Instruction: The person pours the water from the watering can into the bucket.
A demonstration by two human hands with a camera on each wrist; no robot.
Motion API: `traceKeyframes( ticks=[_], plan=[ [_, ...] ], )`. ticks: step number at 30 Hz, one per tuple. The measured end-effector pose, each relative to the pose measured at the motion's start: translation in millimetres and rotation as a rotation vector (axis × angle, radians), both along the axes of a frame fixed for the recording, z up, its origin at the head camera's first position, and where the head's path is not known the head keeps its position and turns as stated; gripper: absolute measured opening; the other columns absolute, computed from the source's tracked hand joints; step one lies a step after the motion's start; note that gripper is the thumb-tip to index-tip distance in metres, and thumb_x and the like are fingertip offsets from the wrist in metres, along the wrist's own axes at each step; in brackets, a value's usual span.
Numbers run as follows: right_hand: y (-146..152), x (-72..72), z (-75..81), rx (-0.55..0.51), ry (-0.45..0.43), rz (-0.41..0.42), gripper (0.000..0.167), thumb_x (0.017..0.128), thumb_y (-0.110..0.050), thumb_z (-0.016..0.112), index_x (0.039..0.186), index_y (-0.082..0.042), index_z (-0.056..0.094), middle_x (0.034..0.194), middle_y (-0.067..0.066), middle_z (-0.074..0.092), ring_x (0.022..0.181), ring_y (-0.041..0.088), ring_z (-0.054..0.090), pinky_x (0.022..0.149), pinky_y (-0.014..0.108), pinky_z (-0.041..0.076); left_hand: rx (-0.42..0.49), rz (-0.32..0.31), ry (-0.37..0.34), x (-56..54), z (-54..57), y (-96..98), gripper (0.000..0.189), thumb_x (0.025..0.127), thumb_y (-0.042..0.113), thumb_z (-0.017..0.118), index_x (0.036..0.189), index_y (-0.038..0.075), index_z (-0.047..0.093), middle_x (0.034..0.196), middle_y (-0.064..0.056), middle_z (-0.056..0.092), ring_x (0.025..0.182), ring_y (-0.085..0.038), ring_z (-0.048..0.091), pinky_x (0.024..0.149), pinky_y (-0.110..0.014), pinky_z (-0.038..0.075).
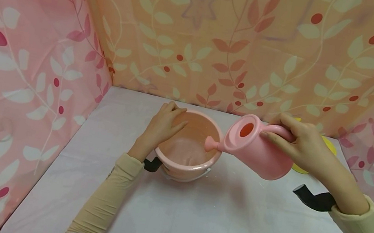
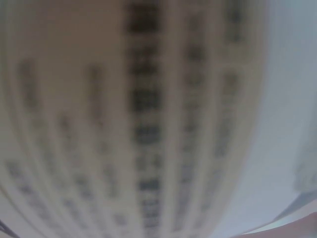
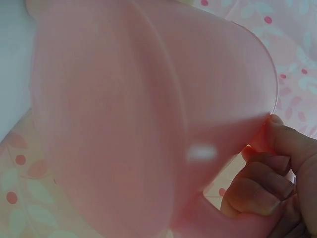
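Observation:
A pink watering can (image 1: 261,158) tilts to the left, its spout head (image 1: 210,144) over the right rim of a pale pink bucket (image 1: 183,168). My right hand (image 1: 306,142) grips the can's looped handle. In the right wrist view, the can's body (image 3: 109,119) fills most of the picture, and curled fingers (image 3: 257,188) wrap the handle. My left hand (image 1: 165,123) holds the bucket's left rim, thumb reaching over the inside. Blurred printed text on a pale surface (image 2: 143,119) fills the left wrist view. A shiny patch shows at the bucket's bottom; no stream from the spout is discernible.
A yellow object (image 1: 328,145) stands behind my right hand, mostly hidden. Small droplets lie on the white table (image 1: 228,222) right of the bucket. Floral fabric walls (image 1: 197,52) close off the back and both sides.

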State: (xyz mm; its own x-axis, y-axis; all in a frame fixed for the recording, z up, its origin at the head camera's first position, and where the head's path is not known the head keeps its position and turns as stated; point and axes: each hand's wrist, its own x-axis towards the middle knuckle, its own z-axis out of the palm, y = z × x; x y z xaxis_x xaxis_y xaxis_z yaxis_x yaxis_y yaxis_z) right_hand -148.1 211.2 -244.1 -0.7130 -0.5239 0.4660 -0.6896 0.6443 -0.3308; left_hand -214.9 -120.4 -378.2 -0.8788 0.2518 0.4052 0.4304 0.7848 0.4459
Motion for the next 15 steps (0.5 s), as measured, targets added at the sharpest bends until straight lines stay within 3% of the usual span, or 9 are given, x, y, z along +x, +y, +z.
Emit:
traceKeyframes(
  ticks=[15],
  plan=[
    [0.1,-2.4,-0.5,0.005,0.022,0.016,0.022,0.074,-0.008,0.076,0.084,-0.018,0.059,0.070,-0.011,0.051,0.063,-0.001,0.045,0.057,0.013,0.038,-0.008,-0.002,0.004,0.1,0.0,-0.5,0.044,0.087,0.030,0.065,0.124,0.007,0.059,0.103,-0.009,0.049,0.095,-0.025,0.044,0.068,-0.036,0.045]
  ],
)
